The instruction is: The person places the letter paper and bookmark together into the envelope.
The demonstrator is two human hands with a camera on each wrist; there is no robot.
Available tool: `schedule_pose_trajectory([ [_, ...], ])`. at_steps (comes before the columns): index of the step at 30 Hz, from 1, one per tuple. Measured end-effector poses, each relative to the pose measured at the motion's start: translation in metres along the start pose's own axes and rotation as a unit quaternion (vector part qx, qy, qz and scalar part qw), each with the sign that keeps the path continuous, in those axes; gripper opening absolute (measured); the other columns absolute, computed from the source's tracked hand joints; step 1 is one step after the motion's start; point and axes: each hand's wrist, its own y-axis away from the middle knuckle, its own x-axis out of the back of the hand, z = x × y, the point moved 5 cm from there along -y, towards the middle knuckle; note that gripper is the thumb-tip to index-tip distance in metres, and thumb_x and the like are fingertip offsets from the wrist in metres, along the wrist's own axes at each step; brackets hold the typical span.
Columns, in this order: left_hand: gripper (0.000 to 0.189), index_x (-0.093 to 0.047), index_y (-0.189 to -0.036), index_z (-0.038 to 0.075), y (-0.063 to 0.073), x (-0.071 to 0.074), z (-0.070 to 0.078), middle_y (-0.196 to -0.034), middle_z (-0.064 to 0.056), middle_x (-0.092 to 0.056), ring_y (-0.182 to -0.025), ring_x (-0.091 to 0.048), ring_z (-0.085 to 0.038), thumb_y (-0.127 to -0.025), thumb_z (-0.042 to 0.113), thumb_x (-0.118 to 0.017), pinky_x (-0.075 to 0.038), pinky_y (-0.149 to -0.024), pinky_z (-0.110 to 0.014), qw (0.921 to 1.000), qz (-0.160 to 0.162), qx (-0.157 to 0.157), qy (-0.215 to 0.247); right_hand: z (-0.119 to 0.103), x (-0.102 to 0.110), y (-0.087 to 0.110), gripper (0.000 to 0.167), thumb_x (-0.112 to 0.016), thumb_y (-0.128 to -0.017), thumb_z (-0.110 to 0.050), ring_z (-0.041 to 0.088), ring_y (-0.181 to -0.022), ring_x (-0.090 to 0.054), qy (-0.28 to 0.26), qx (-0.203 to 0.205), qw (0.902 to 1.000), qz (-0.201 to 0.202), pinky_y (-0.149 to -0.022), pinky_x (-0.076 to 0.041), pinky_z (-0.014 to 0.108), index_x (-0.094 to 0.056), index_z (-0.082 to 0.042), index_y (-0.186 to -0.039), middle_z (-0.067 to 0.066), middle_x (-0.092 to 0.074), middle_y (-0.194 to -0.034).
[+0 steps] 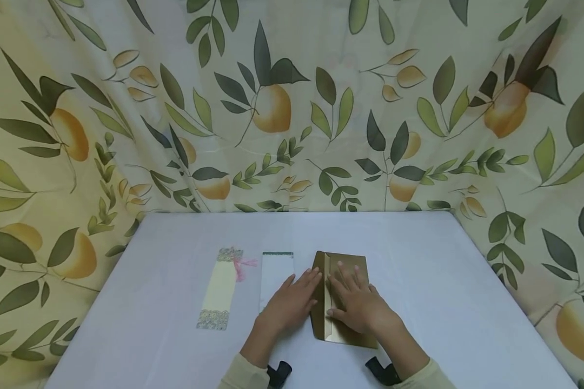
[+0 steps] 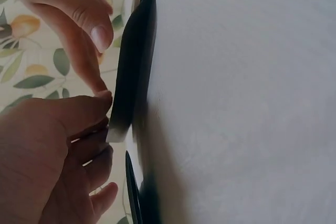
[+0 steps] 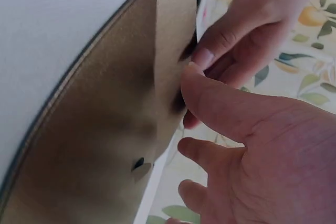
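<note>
While the broad white tabletop (image 1: 151,270) bears a gold, rectangular paper envelope (image 1: 343,332), the right hand (image 1: 360,305) spreads its fingers over the envelope's body and the left hand (image 1: 292,302) touches, with fingers close together, its long, narrow gold flap (image 1: 318,324) at the envelope's left side. A square crease probably calls for steadying the body lightly and stroking evenly along the fold.

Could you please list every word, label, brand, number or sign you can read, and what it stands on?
None can be read: the brown envelope, the cream strip with the pink tassel and the green-edged white piece show no legible lettering.
Any markings within the strip's patterned bands are too small to tell.
</note>
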Motion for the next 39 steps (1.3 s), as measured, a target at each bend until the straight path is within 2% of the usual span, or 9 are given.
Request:
schedule_pose_trajectory([
  [7,0.060,-0.036,-0.160,0.003,0.000,-0.001,-0.002,-0.167,-0.008,-0.030,-0.153,-0.024,-0.020,-0.109,0.030,-0.054,-0.021,-0.121,-0.040,0.9997,-0.007,0.010,-0.020,-0.003,-0.003,-0.002,0.075,-0.068,-0.098,-0.047,0.054,-0.150,-0.014,-0.004,0.005,0.9999,-0.012,-0.102,-0.033,0.076,-0.043,-0.008,-0.158,0.021,-0.019,-0.168],
  [11,0.060,-0.039,-0.159,0.005,-0.001,0.002,-0.001,-0.166,-0.007,-0.032,-0.153,-0.025,-0.021,-0.106,0.024,-0.059,-0.024,-0.120,-0.041,0.9994,-0.001,0.003,-0.034,-0.002,-0.005,-0.004,0.076,-0.065,-0.099,-0.050,0.052,-0.150,-0.012,-0.007,0.002,0.9997,-0.023,-0.103,-0.031,0.076,-0.041,-0.010,-0.159,0.020,-0.017,-0.169],
  [13,0.057,-0.039,-0.159,0.005,-0.003,0.002,0.001,-0.166,-0.007,-0.032,-0.153,-0.025,-0.020,-0.107,0.020,-0.058,-0.026,-0.120,-0.042,0.9994,-0.004,-0.004,-0.036,-0.002,-0.005,-0.004,0.076,-0.064,-0.099,-0.051,0.052,-0.151,-0.013,-0.007,-0.001,0.9997,-0.025,-0.103,-0.031,0.076,-0.040,-0.009,-0.159,0.020,-0.017,-0.169],
  [20,0.055,-0.038,-0.160,0.008,-0.005,-0.004,0.004,-0.167,-0.003,-0.030,-0.153,-0.022,-0.016,-0.108,0.018,-0.054,-0.030,-0.118,-0.040,0.9990,-0.041,-0.004,-0.017,-0.003,-0.009,-0.005,0.078,-0.066,-0.099,-0.050,0.053,-0.150,-0.012,-0.017,0.001,0.9994,-0.031,-0.104,-0.030,0.076,-0.041,-0.006,-0.158,0.022,-0.017,-0.168],
  [29,0.057,-0.039,-0.159,0.005,-0.004,-0.011,0.005,-0.166,-0.006,-0.032,-0.152,-0.026,-0.017,-0.109,0.029,-0.054,-0.026,-0.119,-0.038,0.9974,-0.070,-0.001,-0.017,-0.003,-0.017,-0.009,0.080,-0.064,-0.099,-0.051,0.054,-0.150,-0.011,-0.023,0.000,0.9990,-0.037,-0.104,-0.030,0.076,-0.039,-0.004,-0.158,0.024,-0.015,-0.168],
  [35,0.058,-0.039,-0.159,0.005,-0.002,-0.012,0.003,-0.167,-0.006,-0.031,-0.153,-0.025,-0.018,-0.109,0.031,-0.054,-0.025,-0.119,-0.037,0.9971,-0.074,-0.002,-0.020,-0.003,-0.022,-0.011,0.079,-0.066,-0.099,-0.050,0.067,-0.143,-0.007,-0.025,-0.008,0.9993,-0.028,-0.105,-0.028,0.076,-0.040,-0.006,-0.159,0.032,-0.009,-0.166],
  [39,0.058,-0.040,-0.158,0.005,-0.002,-0.011,0.003,-0.166,-0.006,-0.031,-0.153,-0.025,-0.018,-0.109,0.031,-0.055,-0.025,-0.120,-0.037,0.9973,-0.072,0.003,-0.013,-0.003,-0.023,-0.014,0.080,-0.067,-0.097,-0.053,0.072,-0.139,-0.008,-0.009,-0.031,0.9990,-0.029,-0.101,-0.031,0.078,-0.041,-0.008,-0.158,0.037,-0.008,-0.163],
])
